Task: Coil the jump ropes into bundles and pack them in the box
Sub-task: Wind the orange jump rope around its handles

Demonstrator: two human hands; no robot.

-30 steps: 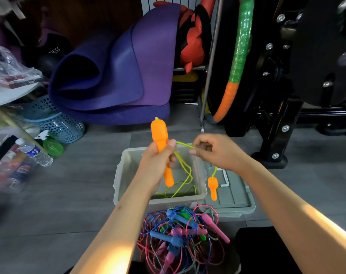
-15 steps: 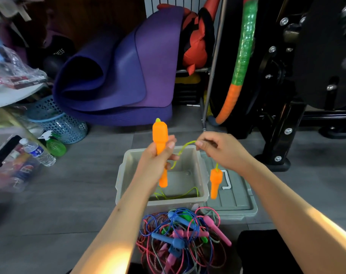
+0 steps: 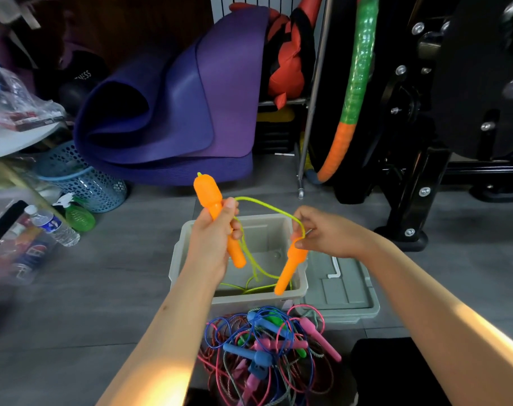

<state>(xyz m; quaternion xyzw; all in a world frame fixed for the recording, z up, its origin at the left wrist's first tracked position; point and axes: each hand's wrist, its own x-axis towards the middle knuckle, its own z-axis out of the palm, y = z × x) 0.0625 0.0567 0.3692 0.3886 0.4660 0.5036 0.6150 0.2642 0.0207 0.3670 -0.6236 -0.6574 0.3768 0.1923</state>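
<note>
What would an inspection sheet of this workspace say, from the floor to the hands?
Surface: grey floor.
Job's things: grey box, green cord hanging into it; lid beside; tangled ropes in front.
Clutter: water bottle, green spray bottle, blue basket.
Hands: left hand grips an orange handle; right hand pinches the second handle.
Cables: nothing seen.
Surroundings: purple mat, black gym frame.
</note>
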